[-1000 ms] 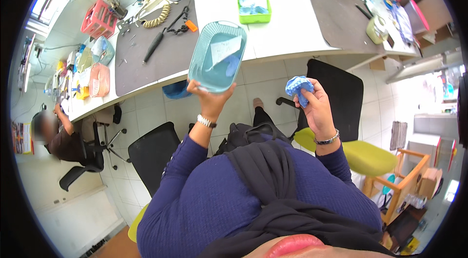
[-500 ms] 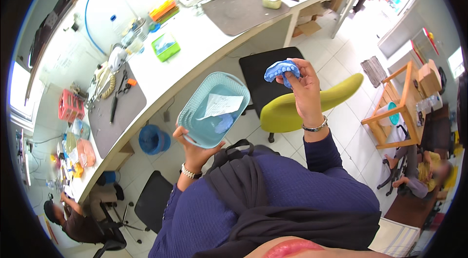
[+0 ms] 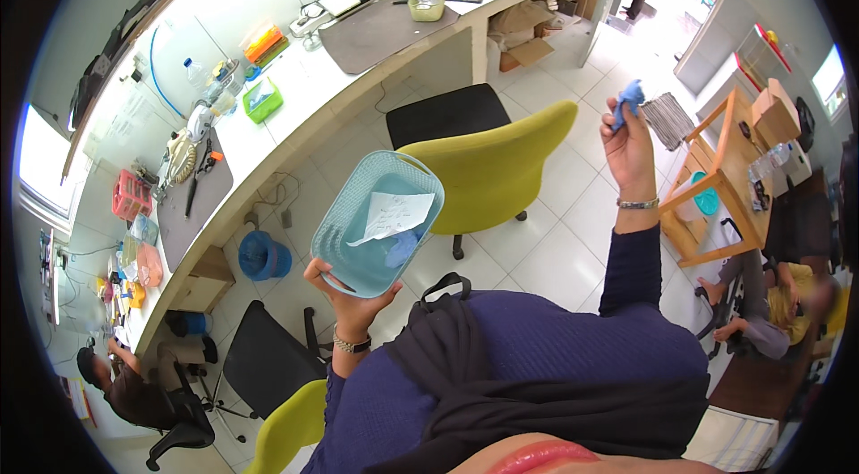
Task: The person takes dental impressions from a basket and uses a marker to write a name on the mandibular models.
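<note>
Dark blue long sleeves, black scarf, metal wristband each wrist.

Single head-worn fisheye view, looking steeply down past the wearer's chest, hands close, floor and benches beyond

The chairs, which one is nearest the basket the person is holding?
The yellow-green chair right beside the light blue basket in the left hand. The black chair stands behind it by the counter, and another black chair sits lower left.
</note>
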`<state>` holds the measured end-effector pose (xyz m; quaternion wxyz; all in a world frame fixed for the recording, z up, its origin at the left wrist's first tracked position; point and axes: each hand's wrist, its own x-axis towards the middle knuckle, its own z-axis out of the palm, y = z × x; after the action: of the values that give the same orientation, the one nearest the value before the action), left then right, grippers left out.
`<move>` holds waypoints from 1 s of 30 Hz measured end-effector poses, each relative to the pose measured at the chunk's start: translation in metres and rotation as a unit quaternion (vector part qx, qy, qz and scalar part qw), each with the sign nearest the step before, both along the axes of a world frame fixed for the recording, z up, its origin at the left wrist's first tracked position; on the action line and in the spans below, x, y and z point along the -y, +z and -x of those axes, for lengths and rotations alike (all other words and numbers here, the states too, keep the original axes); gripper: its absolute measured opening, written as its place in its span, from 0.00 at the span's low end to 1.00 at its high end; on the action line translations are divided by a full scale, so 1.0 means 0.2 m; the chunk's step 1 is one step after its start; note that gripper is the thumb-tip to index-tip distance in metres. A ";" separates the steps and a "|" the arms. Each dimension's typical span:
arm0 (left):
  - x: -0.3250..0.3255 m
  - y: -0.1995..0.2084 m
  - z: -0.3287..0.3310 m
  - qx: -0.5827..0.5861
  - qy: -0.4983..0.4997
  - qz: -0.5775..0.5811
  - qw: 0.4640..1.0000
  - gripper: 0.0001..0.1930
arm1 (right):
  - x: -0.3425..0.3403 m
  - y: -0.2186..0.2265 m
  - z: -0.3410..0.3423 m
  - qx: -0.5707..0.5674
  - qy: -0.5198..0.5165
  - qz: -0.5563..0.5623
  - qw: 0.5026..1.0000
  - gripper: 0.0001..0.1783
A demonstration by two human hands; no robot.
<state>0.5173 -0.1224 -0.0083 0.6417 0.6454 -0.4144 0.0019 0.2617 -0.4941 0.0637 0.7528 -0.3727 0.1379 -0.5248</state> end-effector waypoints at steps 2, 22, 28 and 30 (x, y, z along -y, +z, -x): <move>-0.03 0.00 0.11 0.003 -0.012 -0.004 1.000 0.50 | 0.11 -0.02 0.24 0.115 0.091 -0.004 0.989 0.16; -0.30 0.12 1.43 0.024 0.004 -0.004 1.000 0.49 | 0.83 -0.87 3.29 -0.021 -0.404 -0.175 0.898 0.05; -0.16 0.29 1.78 0.131 0.033 -0.014 0.991 0.48 | 0.59 -1.24 3.83 -0.859 -0.403 -0.001 0.316 0.24; -0.03 0.31 1.90 0.148 0.019 0.021 0.989 0.49 | 0.52 -1.28 3.97 -0.828 -0.418 -0.034 0.372 0.21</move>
<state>0.1377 -0.1166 0.0536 0.5861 0.6325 -0.4923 0.1186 -0.5327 -0.5971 -0.1924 -0.0408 -0.4903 0.8481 -0.1969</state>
